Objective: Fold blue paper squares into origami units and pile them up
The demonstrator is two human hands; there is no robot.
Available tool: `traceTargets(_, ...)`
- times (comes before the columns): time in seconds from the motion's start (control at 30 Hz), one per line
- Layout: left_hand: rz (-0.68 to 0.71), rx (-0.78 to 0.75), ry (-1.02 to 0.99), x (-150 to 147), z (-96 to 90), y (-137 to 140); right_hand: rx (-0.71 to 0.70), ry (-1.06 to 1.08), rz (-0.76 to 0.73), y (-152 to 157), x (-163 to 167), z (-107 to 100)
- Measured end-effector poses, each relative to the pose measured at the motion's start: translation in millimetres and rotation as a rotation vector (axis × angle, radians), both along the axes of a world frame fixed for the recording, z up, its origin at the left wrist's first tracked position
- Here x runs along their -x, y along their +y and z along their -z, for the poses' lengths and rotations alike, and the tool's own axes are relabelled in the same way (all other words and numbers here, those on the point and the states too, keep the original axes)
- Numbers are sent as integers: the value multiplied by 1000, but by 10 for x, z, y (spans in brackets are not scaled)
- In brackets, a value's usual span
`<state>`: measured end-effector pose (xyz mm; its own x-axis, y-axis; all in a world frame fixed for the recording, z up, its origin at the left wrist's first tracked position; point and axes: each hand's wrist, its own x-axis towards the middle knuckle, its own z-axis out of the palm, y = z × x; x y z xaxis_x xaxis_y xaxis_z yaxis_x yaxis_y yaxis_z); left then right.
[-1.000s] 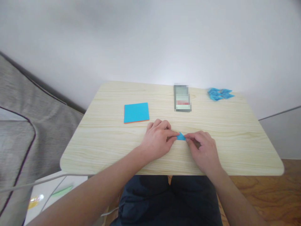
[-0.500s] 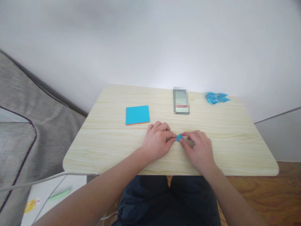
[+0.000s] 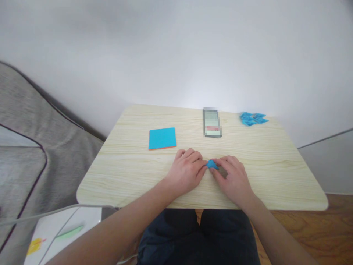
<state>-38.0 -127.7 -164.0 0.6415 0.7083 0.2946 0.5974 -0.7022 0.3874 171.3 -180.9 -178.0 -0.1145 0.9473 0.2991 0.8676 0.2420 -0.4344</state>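
Observation:
Between my two hands, just above the near half of the table, is a small piece of folded blue paper (image 3: 212,164). My left hand (image 3: 186,171) pinches its left end between thumb and index finger, the other fingers curled. From the right, my right hand (image 3: 233,176) has its thumb and index finger closed on the paper's other side. My fingertips cover part of the folds. Farther off to the left lies a stack of blue paper sheets (image 3: 162,138), with an orange edge showing beneath.
A phone (image 3: 212,123) with a blurred screen lies near the back of the pale wooden table (image 3: 124,162). Several folded blue paper pieces (image 3: 253,119) sit at the back right. A white wall stands behind; a grey sofa (image 3: 63,147) is on the left, with a cable (image 3: 60,208) below.
More of the folded blue paper shows between my fingers, and my right thumb has shifted on it. The whole view has moved slightly, so the table sits lower.

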Motion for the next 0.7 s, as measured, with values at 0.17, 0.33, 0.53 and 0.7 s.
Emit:
traceTargets(0.17, -24, 30, -30, -18, 12, 18, 14, 11, -38, 23, 26, -32)
traceTargets(0.33, -71, 113, -94, -23, -6, 35, 5, 91, -42, 78, 34, -18)
traceTargets(0.53, -82, 182, -184, -55, 22, 98, -19, 99, -42, 161, 44, -6)
traceTargets(0.7, -90, 262, -362, -120, 1, 216, -76, 112, -93, 251, 44, -78)
